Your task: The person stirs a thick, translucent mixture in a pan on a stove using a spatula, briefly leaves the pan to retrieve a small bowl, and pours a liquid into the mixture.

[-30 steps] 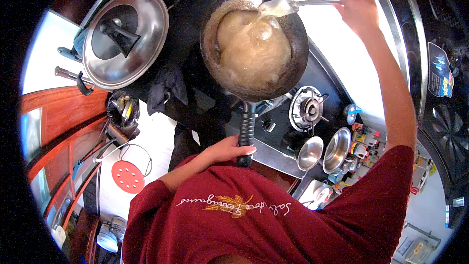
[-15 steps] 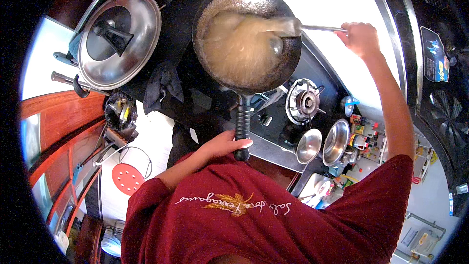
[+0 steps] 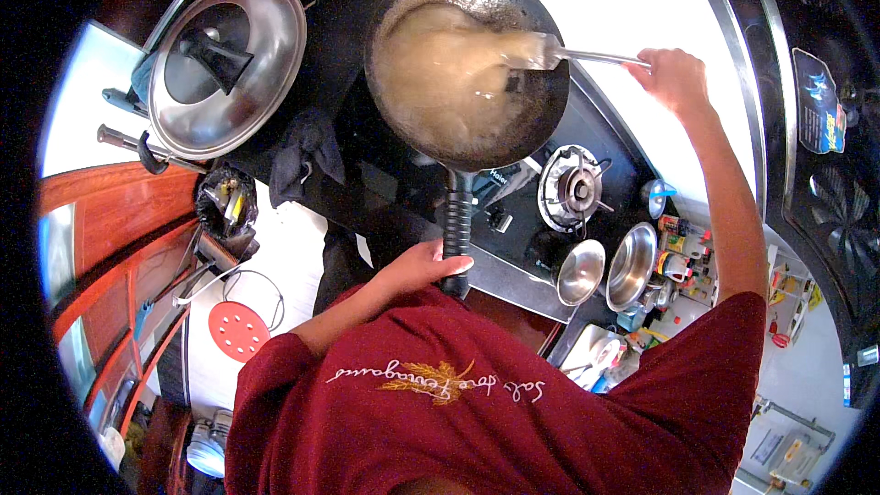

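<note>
A dark wok (image 3: 541, 119) sits on the far side of the black cooktop, holding a cloudy, light brown liquid (image 3: 422, 82). My left hand (image 3: 420, 269) is closed around the lower part of its ribbed black handle (image 3: 456, 215). At the right, my right hand (image 3: 676, 80) grips the end of a metal spatula (image 3: 600, 57). The spatula reaches over the wok's right rim, and its wide blade is in the liquid, blurred and partly covered. What lies under the surface is hidden.
A large lidded pan (image 3: 275, 82) stands left of the wok, near a dark cloth (image 3: 307, 156). Right of the wok handle is a bare gas burner (image 3: 577, 190). Two steel bowls, a shallow one (image 3: 581, 273) and a deeper one (image 3: 631, 268), stand beside several bottles.
The spatula blade has shifted slightly within the wok, and the liquid's surface has swirled into another shape. My left hand stays on the wok handle.
</note>
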Tool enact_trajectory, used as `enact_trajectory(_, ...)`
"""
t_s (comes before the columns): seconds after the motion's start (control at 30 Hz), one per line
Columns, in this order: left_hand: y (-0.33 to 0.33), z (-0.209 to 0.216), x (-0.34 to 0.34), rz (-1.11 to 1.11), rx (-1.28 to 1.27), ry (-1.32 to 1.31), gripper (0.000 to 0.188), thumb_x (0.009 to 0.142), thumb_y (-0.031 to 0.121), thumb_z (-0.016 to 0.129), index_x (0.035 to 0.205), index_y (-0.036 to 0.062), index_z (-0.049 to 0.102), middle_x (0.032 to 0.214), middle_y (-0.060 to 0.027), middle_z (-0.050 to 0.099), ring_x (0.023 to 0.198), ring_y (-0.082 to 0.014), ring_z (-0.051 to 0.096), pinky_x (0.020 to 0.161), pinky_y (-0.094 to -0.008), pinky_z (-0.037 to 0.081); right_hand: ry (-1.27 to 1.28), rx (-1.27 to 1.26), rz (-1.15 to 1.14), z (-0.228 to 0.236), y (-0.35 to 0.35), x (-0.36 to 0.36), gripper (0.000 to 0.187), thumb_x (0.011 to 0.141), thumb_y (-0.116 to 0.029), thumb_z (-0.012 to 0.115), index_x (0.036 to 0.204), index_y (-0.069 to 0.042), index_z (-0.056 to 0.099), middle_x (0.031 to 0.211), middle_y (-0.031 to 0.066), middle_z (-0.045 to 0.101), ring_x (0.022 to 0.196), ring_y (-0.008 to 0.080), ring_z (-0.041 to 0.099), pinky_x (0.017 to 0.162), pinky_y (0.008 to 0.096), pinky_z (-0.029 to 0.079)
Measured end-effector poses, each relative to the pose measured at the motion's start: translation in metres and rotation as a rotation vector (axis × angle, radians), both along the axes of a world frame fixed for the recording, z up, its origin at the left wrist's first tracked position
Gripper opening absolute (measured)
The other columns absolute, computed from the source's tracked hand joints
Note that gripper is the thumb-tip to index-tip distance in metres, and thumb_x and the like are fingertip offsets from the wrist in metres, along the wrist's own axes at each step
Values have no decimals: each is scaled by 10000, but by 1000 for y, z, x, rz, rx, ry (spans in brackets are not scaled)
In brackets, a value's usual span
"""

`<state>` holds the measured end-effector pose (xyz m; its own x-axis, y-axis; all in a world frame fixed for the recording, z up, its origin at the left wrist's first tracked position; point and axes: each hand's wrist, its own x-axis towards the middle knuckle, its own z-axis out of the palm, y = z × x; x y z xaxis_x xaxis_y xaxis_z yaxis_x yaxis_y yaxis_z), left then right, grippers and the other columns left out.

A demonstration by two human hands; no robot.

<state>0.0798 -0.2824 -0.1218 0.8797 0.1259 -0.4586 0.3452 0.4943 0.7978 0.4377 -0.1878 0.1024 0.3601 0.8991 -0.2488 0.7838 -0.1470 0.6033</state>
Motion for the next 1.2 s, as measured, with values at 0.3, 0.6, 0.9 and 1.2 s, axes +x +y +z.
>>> enact_trajectory(0.3,1,9,1,4,-291,-42,446,857,439,542,960,6,526,841,-85,614,759,-137,568,713,-284,458,330,149,515,-51,6,-31,321,808,-467,549,745,-168,648,657,4,617,642,210,604,589,340,478)
enact_trajectory(0.6,0,8,-1,-22,-295,-76,366,890,383,506,1004,35,504,887,-84,642,802,-145,604,740,-283,475,-156,159,473,-1,62,0,298,850,-399,531,956,-149,656,828,-3,629,840,144,556,864,348,350)
enact_trajectory(0.9,5,10,0,-58,-200,-69,375,894,393,492,970,29,538,866,-54,628,792,-128,569,748,-274,449,14,174,917,-29,103,-82,230,795,-340,606,965,-190,641,832,-26,575,893,157,522,869,388,340)
enact_trajectory(1.2,-3,-10,3,-86,-108,-74,376,903,390,477,966,27,552,887,-70,637,812,-138,583,772,-285,455,-295,3,406,28,49,-1,299,846,-415,514,957,-168,641,872,5,617,916,169,552,828,384,374)
